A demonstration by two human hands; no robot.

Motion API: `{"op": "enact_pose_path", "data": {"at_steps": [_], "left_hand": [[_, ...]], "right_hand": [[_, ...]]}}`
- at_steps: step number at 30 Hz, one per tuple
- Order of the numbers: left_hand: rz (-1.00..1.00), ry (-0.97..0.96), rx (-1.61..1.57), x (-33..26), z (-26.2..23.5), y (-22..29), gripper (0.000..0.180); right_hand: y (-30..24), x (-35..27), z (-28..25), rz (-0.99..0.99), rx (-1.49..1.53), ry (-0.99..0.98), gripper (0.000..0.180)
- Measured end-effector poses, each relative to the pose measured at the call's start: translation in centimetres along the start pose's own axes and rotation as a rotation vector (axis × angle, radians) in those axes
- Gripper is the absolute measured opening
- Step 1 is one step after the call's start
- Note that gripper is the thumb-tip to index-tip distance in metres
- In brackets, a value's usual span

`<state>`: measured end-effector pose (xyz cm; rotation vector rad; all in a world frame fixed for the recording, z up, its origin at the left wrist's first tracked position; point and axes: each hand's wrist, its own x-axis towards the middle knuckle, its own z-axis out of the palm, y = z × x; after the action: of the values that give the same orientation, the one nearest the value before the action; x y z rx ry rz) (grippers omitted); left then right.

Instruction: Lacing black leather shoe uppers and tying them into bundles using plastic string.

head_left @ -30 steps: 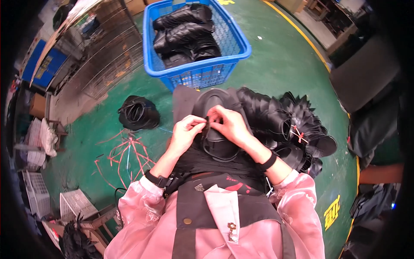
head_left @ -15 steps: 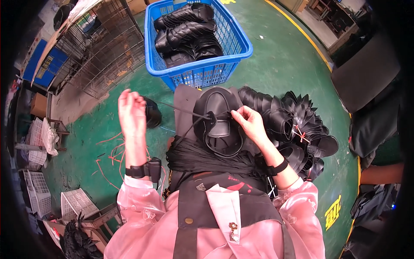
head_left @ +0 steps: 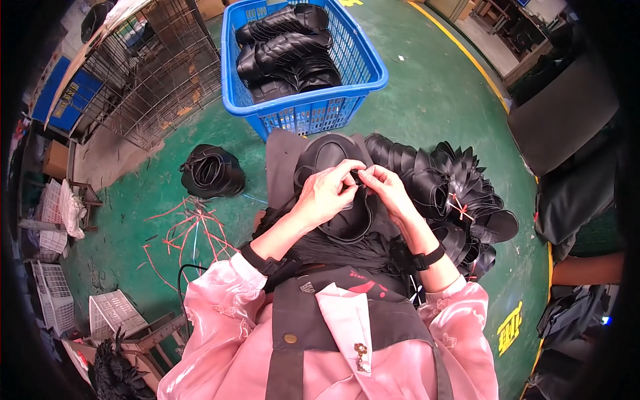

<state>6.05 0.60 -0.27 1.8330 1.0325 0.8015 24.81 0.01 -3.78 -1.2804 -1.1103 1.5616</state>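
Note:
A black shoe upper lies on my lap with its opening facing up. My left hand and my right hand meet over its middle, fingertips pinched together on a thin black lace at the upper's edge. Both wrists wear black bands. A row of stacked black uppers tied with a pink string lies just right of my right hand.
A blue plastic basket filled with black uppers stands ahead. A black bundle and loose pink strings lie on the green floor at left. Wire cages stand at far left; white crates at lower left.
My left hand, raised out to the left pulling the lace half a second ago, has come back in to meet my right hand on the upper.

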Motion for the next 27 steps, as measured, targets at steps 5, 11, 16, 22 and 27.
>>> {"op": "enact_pose_path", "data": {"at_steps": [5, 11, 16, 22, 27], "left_hand": [[-0.030, -0.010, 0.004, 0.0, 0.4, 0.1, 0.046], [-0.079, -0.007, -0.069, -0.6, 0.3, -0.1, 0.056], [0.044, 0.160, -0.224, -1.5, -0.3, -2.3, 0.043], [-0.219, 0.041, 0.274, -5.0, -5.7, -4.6, 0.032], [-0.402, -0.079, 0.260, -6.1, -5.6, -6.2, 0.019]], "right_hand": [[0.1, -0.2, 0.3, -0.049, -0.008, -0.022, 0.020], [-0.7, -1.9, 0.2, -0.175, -0.063, -0.035, 0.010], [0.5, -2.8, -3.0, -0.252, -0.415, 0.146, 0.013], [2.3, -7.4, -14.7, -0.044, -0.282, 0.376, 0.020], [1.5, -8.6, -15.1, 0.089, -0.321, 0.189, 0.018]]}}
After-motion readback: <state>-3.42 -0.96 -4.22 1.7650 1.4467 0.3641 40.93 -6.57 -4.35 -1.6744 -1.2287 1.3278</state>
